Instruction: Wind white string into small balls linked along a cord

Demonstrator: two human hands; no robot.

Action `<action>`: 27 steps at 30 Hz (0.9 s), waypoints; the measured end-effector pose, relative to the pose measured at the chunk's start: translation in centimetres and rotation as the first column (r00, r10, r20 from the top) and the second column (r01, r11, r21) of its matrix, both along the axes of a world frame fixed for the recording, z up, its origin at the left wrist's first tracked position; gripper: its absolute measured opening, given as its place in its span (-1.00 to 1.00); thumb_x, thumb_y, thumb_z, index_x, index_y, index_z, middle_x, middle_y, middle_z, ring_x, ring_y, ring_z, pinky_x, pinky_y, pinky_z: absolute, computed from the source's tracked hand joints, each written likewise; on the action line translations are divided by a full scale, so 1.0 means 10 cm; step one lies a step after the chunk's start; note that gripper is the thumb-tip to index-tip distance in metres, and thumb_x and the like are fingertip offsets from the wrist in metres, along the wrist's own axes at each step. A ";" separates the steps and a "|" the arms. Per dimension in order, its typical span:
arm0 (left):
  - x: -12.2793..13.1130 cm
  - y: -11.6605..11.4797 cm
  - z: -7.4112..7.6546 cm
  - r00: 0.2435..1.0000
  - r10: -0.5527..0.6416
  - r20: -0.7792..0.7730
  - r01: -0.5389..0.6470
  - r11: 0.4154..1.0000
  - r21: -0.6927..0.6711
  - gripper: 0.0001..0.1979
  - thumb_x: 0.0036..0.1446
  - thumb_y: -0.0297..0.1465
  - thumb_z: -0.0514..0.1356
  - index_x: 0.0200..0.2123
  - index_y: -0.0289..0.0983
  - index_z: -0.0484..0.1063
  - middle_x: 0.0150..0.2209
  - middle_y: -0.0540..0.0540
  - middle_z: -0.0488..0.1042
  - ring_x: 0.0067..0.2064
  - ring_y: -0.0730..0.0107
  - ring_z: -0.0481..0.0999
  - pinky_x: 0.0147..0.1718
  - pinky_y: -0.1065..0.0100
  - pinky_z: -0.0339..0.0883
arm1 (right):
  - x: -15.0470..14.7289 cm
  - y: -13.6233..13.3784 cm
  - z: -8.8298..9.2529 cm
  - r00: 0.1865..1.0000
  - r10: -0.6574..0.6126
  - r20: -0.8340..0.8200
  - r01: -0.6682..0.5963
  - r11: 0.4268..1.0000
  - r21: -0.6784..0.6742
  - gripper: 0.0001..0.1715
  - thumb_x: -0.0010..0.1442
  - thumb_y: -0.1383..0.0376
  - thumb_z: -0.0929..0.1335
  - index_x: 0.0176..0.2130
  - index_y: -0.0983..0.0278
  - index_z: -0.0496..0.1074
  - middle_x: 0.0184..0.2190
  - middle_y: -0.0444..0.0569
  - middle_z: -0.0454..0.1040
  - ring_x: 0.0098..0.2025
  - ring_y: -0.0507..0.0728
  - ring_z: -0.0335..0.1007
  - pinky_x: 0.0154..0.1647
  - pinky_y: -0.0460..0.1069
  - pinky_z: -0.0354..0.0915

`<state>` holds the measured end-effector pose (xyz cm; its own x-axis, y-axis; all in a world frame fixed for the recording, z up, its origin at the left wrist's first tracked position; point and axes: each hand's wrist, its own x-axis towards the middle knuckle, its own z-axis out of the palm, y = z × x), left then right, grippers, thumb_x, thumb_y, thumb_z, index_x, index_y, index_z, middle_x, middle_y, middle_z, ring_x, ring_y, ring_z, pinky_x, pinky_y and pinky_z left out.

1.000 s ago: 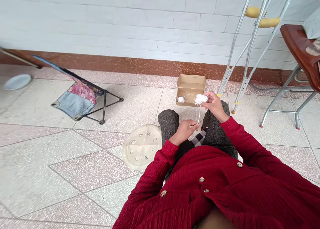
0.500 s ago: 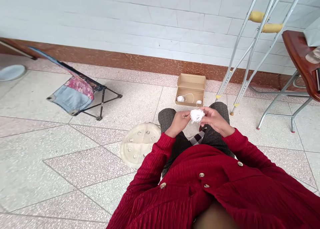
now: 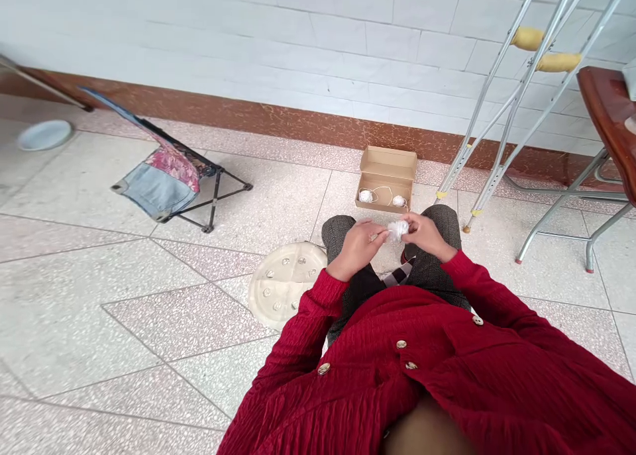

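Note:
A small bundle of white yarn point(image 3: 398, 230) is held above my knees between both hands. My left hand point(image 3: 358, 244) pinches at its left side with thumb and fingers together. On the other side, my right hand point(image 3: 424, 235) has its fingers closed around the bundle. Just past my knees, an open cardboard box point(image 3: 383, 204) sits on the floor with its lid tipped back. Inside it lie a white yarn ball point(image 3: 366, 196) at the left and another yarn ball point(image 3: 398, 201) at the right, with a loose strand curving between them.
A round beige mat point(image 3: 283, 289) lies left of my legs. Farther left stands a folding chair point(image 3: 166, 173), with a pale basin point(image 3: 44, 135) beyond it. Crutches point(image 3: 511, 97) lean against the wall at the right, beside a brown stool point(image 3: 603, 114) with metal legs.
The yarn bundle has turned in my hands, and my left fingers now reach across to its left edge. The view has shifted slightly left, so surroundings appear farther right.

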<state>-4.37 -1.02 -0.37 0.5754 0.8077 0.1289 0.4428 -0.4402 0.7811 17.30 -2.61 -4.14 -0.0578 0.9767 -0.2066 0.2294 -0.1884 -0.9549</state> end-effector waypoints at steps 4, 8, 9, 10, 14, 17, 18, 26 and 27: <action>-0.08 0.14 0.00 0.999 -0.016 0.048 0.018 0.999 -0.040 -0.69 0.32 -0.32 0.12 -0.43 -0.27 0.55 -0.44 0.01 0.56 -0.35 0.41 0.47 0.13 0.20 0.28 | -0.14 -0.30 0.10 0.913 0.052 -0.406 -0.145 0.969 -0.201 -0.45 -0.21 0.35 0.56 -0.15 0.25 0.48 -0.36 -0.14 0.51 -0.42 0.05 0.40 -0.47 -0.05 0.40; 0.01 0.17 -0.10 0.985 0.016 0.172 0.023 0.976 -0.219 -0.66 0.30 -0.27 0.12 -0.40 -0.32 0.57 -0.42 -0.03 0.56 -0.35 0.38 0.47 -0.26 0.40 0.34 | -0.18 -0.32 0.42 0.844 -0.007 -0.536 -0.132 0.967 -0.220 -0.43 -0.18 0.35 0.59 -0.13 0.23 0.49 -0.31 -0.12 0.53 -0.36 0.04 0.44 -0.45 -0.08 0.44; 0.05 0.16 -0.13 0.980 0.026 0.199 0.029 0.963 -0.269 -0.65 0.30 -0.27 0.11 -0.40 -0.33 0.58 -0.42 -0.03 0.56 -0.35 0.38 0.47 -0.30 0.41 0.33 | -0.17 -0.30 0.51 0.835 -0.025 -0.549 -0.109 0.971 -0.211 -0.43 -0.18 0.36 0.60 -0.13 0.22 0.48 -0.30 -0.13 0.52 -0.36 0.04 0.44 -0.44 -0.08 0.45; 0.09 0.15 -0.16 0.976 0.031 0.217 0.039 0.950 -0.311 -0.64 0.30 -0.25 0.11 -0.40 -0.34 0.58 -0.43 -0.02 0.56 -0.37 0.39 0.47 -0.31 0.42 0.32 | -0.16 -0.26 0.60 0.827 -0.040 -0.561 -0.085 0.977 -0.196 -0.43 -0.18 0.35 0.60 -0.13 0.22 0.47 -0.29 -0.13 0.52 -0.35 0.04 0.45 -0.43 -0.08 0.46; 0.19 0.09 -0.25 0.976 0.006 0.218 0.078 0.923 -0.377 -0.59 0.31 -0.21 0.12 -0.47 -0.33 0.55 -0.44 -0.02 0.57 -0.34 0.39 0.49 -0.22 0.40 0.33 | -0.13 -0.05 0.85 0.823 -0.098 -0.560 0.057 0.994 -0.091 -0.47 -0.13 0.30 0.58 -0.14 0.20 0.44 -0.23 -0.12 0.50 -0.32 0.04 0.45 -0.41 -0.08 0.44; 0.19 0.00 -0.25 0.986 -0.071 0.153 0.122 0.927 -0.354 -0.58 0.34 -0.22 0.10 -0.49 -0.32 0.52 -0.43 -0.03 0.57 -0.35 0.42 0.47 -0.23 0.41 0.31 | -0.09 0.19 0.84 0.858 -0.185 -0.479 0.222 0.975 0.020 -0.49 -0.12 0.26 0.56 -0.16 0.20 0.40 -0.23 -0.13 0.47 -0.33 0.03 0.41 -0.40 -0.07 0.42; 0.18 -0.03 -0.25 0.986 -0.100 0.133 0.140 0.932 -0.333 -0.58 0.34 -0.23 0.09 -0.49 -0.31 0.51 -0.43 -0.03 0.56 -0.36 0.42 0.46 -0.25 0.41 0.30 | -0.07 0.27 0.78 0.879 -0.215 -0.425 0.265 0.962 0.060 -0.49 -0.11 0.25 0.55 -0.16 0.20 0.38 -0.24 -0.13 0.46 -0.35 0.03 0.39 -0.41 -0.07 0.40; -0.02 0.07 -0.03 0.997 -0.078 -0.023 0.078 0.997 -0.001 -0.63 0.37 -0.31 0.08 -0.48 -0.25 0.49 -0.50 0.02 0.51 -0.41 0.43 0.43 0.22 0.17 0.22 | -0.07 0.10 0.07 0.958 -0.193 0.213 0.150 0.968 0.200 -0.60 -0.13 0.35 0.46 -0.21 0.24 0.40 -0.20 -0.08 0.41 -0.39 0.02 0.32 -0.39 -0.04 0.30; -0.05 0.10 0.00 0.997 -0.066 -0.036 0.066 0.998 0.020 -0.66 0.36 -0.32 0.09 -0.44 -0.25 0.52 -0.47 0.01 0.54 -0.40 0.42 0.44 0.24 0.15 0.21 | -0.11 -0.01 0.04 0.982 -0.114 0.149 0.096 0.988 0.125 -0.58 -0.14 0.36 0.46 -0.20 0.24 0.39 -0.24 -0.11 0.41 -0.42 0.01 0.31 -0.42 -0.05 0.30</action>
<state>-4.90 0.02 -0.40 0.6319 0.7651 0.1241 0.4393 -0.4854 0.7559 16.21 -2.67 -3.71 0.0700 0.9936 -0.0890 0.3610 -0.1084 -0.9263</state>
